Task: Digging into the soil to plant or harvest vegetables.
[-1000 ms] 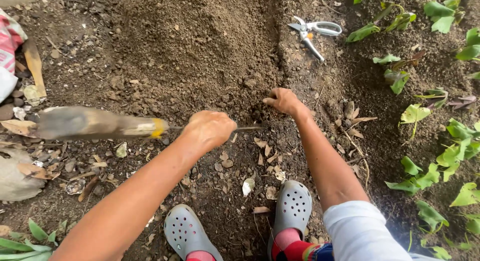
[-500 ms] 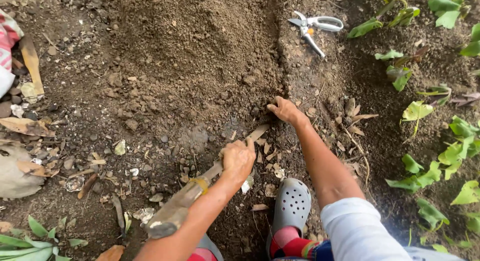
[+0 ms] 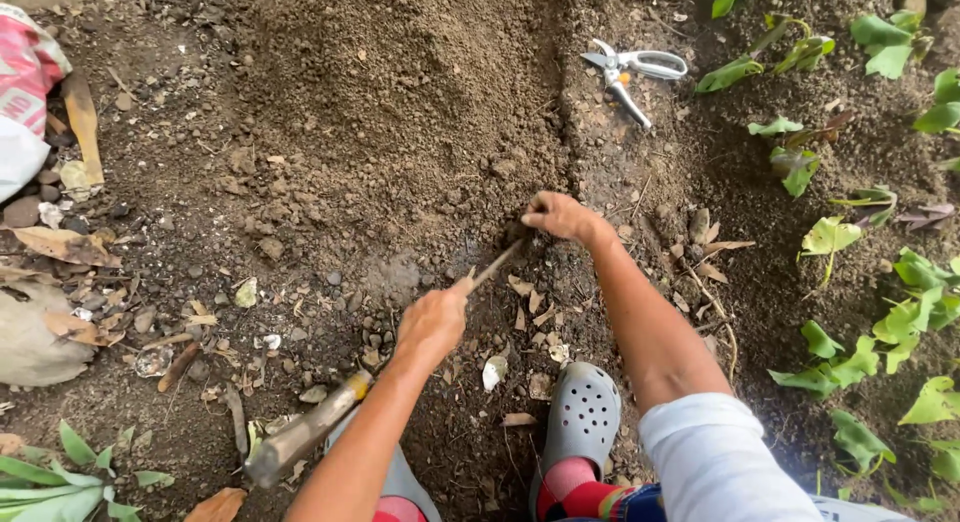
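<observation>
Tool (image 3: 400, 377) runs from wooden handle low left to thin blade at the soil (image 3: 400, 102); left hand (image 3: 432, 324) gripped around it mid-shaft for leverage, right hand (image 3: 560, 217) pinched closed at the tip, contents unclear; shears (image 3: 630, 70) lie apart

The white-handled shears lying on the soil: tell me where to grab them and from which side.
Take the shears by the white looped handles, which lie at their right end. The handles rest flat on bare soil with nothing over them, so come from above and from the right, clear of the blades pointing left and down.
</observation>
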